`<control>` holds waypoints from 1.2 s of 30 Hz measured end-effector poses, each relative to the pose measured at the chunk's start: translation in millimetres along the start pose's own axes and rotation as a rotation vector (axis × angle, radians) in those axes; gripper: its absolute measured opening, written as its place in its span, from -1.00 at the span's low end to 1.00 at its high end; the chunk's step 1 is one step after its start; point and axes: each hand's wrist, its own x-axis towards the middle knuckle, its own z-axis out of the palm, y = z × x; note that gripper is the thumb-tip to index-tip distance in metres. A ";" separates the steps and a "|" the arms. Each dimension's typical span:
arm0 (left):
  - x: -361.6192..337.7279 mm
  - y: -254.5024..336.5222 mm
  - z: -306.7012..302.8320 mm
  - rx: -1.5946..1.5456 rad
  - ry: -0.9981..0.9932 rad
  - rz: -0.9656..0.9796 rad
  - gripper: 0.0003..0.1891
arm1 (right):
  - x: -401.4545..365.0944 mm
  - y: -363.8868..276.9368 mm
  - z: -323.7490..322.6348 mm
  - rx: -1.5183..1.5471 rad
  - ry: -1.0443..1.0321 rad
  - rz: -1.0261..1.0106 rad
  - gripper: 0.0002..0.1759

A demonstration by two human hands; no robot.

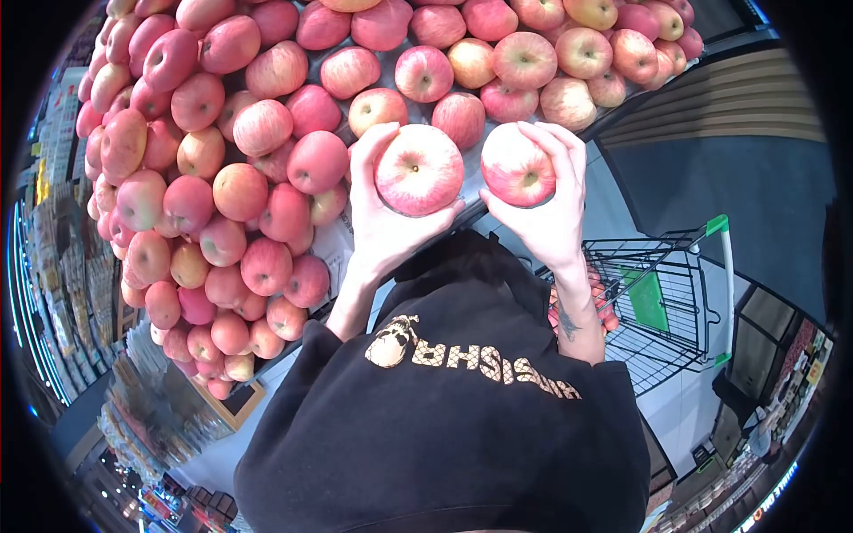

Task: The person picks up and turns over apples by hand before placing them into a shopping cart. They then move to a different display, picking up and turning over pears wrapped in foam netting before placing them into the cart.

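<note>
My left hand (378,222) is wrapped round a large pink-red apple (418,169), its stem end facing me. In my right hand (553,200) is a second apple (518,167), pale at the top and redder below, with its hollow end turned towards me. The two apples are held side by side with a small gap between them, in front of my chest. Just beyond them lies the big heap of apples (293,160), mostly pink-red, some yellowish. Fingers partly cover both held apples.
A wire shopping cart (657,311) with green corners and a green panel stands to my right. More apples (601,306) show beside my right forearm. Shelves of packaged goods (67,249) are at the far left. A dark panelled stand (711,133) borders the heap on the right.
</note>
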 end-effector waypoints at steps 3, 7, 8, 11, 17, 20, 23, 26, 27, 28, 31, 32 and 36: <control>-2.4 -6.0 1.8 -0.006 0.019 0.008 -0.04 | -1.1 -0.4 1.5 -0.034 -0.006 0.016 -0.20; -12.9 -15.7 -3.9 -0.023 0.017 0.001 -0.05 | -3.7 5.0 3.3 -0.024 -0.023 0.019 -0.20; -16.6 -18.0 -8.6 -0.001 0.009 -0.017 -0.05 | -4.7 7.3 3.7 0.069 -0.042 0.042 -0.17; -35.4 -30.7 -24.4 -0.139 -0.001 -0.203 -0.09 | -8.6 12.2 8.0 0.562 -0.106 0.278 -0.14; -68.2 -63.8 -53.3 -0.943 -0.083 -0.728 -0.15 | -17.0 21.5 19.8 1.414 -0.271 0.896 -0.26; -71.7 -59.6 -47.4 -1.232 -0.242 -0.794 -0.14 | -18.2 30.0 25.2 1.729 -0.409 1.014 -0.23; -67.6 -47.3 -36.0 -0.787 0.257 -0.837 -0.20 | -19.0 36.4 30.2 1.861 -0.477 1.042 -0.19; -69.7 -54.2 -46.2 -0.365 0.155 -0.548 -0.27 | -18.4 37.1 29.9 1.711 -0.432 1.059 -0.18; -71.3 -55.1 -48.7 -0.156 0.098 -0.401 -0.28 | -19.1 37.1 29.8 1.653 -0.425 1.027 -0.23; -71.5 -52.4 -51.1 0.038 0.079 -0.346 -0.26 | -20.0 35.5 30.8 1.655 -0.429 1.033 -0.23; -77.6 -54.6 -44.2 0.440 0.085 -0.139 -0.20 | -21.7 35.1 31.9 1.466 -0.316 1.004 -0.41; -79.8 -58.5 -43.5 0.532 0.079 -0.064 -0.17 | -22.3 33.7 33.8 1.470 -0.322 1.003 -0.41; -86.5 -67.3 -42.6 0.538 0.102 -0.083 -0.18 | -25.7 23.3 36.6 1.212 -0.272 0.865 -0.32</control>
